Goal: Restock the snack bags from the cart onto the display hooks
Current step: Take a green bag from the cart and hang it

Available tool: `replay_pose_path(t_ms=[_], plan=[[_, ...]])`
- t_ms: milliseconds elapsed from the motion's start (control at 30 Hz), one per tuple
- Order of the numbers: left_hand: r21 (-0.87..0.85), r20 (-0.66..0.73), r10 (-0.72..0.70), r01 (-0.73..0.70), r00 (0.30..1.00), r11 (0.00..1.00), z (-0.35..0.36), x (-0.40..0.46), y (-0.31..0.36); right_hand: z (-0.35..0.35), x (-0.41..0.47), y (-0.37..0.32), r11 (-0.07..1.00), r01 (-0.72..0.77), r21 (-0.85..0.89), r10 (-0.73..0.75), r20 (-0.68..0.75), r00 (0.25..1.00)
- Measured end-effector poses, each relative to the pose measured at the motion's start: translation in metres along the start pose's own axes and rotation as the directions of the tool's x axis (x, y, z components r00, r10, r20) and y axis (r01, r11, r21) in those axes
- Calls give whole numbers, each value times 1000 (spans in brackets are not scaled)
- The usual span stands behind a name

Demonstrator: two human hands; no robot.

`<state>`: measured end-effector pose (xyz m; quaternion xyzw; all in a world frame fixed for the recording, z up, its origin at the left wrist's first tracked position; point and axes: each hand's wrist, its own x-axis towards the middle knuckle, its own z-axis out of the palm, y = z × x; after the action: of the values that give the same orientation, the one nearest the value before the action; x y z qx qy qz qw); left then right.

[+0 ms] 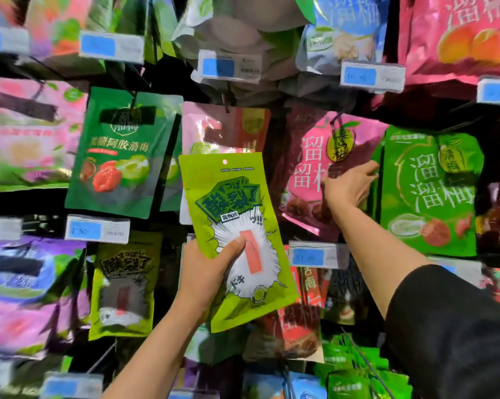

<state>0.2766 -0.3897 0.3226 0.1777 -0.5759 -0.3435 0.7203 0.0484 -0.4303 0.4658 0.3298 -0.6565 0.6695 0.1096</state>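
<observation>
While the left hand (205, 272) holds the lime-green snack bag (237, 240) upright in front of the display, its thumb presses on the front of the pack and the fingers go behind it, so this grip is clamped on the lower part of the bag. I think it is held low so that the small hang hole (225, 161) at the top stays free for a hook. The right hand (348, 187) reaches to the hanging packs, with straight fingers between the pink bag (309, 168) and the bright green bag (427, 191); it holds nothing, probably it parts them to find room. A similar lime-green pack (125, 286) already hangs lower left, maybe the correct hook.
</observation>
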Motion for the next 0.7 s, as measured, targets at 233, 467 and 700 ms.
replay_pose_path(t_ms=[233,467,700], plan=[[29,22,-76,75,997,997,-25,-24,-8,-4,-54,19,946,325,7,-309,-293,905],[-145,44,-266,269,963,952,-39,-48,-22,-17,-112,14,772,604,198,-562,-233,794],[-181,119,-451,466,885,866,-69,-80,-40,-10,-191,34,842,-43,538,-245,452,857]])
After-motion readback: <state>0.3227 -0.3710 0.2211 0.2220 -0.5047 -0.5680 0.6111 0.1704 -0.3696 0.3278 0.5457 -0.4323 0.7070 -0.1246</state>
